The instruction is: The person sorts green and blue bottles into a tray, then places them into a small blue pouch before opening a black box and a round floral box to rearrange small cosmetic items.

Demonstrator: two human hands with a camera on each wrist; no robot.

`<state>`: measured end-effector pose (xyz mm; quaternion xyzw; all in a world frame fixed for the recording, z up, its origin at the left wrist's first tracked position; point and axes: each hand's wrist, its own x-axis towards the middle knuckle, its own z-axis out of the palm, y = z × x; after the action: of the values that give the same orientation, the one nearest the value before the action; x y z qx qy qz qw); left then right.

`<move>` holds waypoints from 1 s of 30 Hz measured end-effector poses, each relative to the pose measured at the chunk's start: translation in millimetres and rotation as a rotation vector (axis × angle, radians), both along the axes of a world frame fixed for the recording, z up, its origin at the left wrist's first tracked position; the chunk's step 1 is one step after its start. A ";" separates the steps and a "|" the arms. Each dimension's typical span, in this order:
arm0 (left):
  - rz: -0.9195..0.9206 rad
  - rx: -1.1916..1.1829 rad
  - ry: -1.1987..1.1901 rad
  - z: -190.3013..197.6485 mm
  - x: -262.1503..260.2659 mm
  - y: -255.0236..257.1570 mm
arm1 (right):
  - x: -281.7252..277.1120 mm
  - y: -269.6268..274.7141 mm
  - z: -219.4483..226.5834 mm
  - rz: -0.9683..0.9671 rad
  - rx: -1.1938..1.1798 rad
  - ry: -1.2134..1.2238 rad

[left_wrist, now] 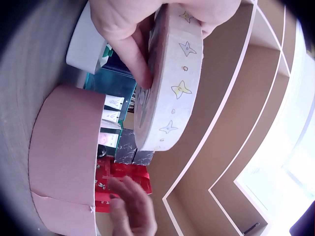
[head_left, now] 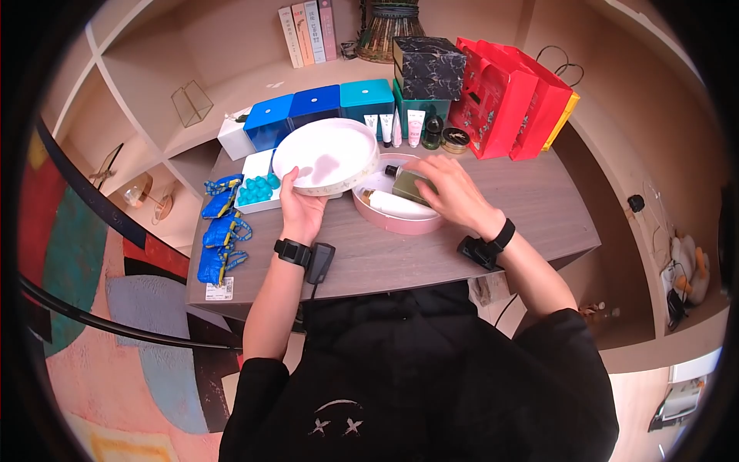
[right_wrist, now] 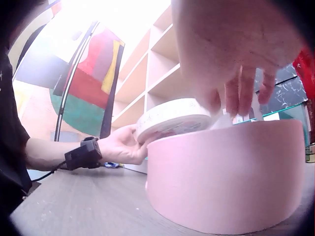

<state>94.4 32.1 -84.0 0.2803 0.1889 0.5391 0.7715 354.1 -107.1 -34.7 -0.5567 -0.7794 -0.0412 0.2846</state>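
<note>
My left hand (head_left: 302,209) grips a round white box lid (head_left: 327,154), thumb on the near edge and fingers underneath. Drawn stars run along the lid's side (left_wrist: 183,88). A round pink box (head_left: 396,223) stands on the table, right of the lid. Inside lie an olive-green bottle (head_left: 412,188) with a black cap and a white bottle (head_left: 396,206). Over the box's right side hovers my right hand (head_left: 454,192), fingers loosely bent and pointing down, overlapping the green bottle. In the right wrist view those fingers (right_wrist: 246,91) hang close above the pink rim.
Blue and teal boxes (head_left: 315,105), small tubes (head_left: 416,127) and a black marbled box (head_left: 427,69) line the back. Red paper bags (head_left: 493,96) stand back right. Left are a white tray with turquoise pieces (head_left: 258,190) and several small blue bags (head_left: 222,231).
</note>
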 end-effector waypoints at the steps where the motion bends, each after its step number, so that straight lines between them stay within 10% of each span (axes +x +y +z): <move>1: 0.034 -0.019 -0.015 0.1 -0.7 0.7 | 3.9 0.1 -6.8 0.000 0.001 -0.001; 12: -0.001 -0.008 0.000 -0.8 -0.9 -0.4 | 13.4 -1.7 -9.7 -0.047 -0.358 -0.017; 21: -0.009 -0.008 0.013 -1.1 -0.6 -0.5 | 0.0 -0.8 -6.4 0.028 -0.060 -0.039; 30: -0.010 -0.010 0.011 -1.1 -0.7 0.1 | -11.8 -12.3 0.9 -0.072 -0.264 -0.178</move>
<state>93.7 32.2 -85.1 0.2802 0.1943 0.5328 0.7745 342.4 -119.4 -33.9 -0.6111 -0.7796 0.0025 0.1372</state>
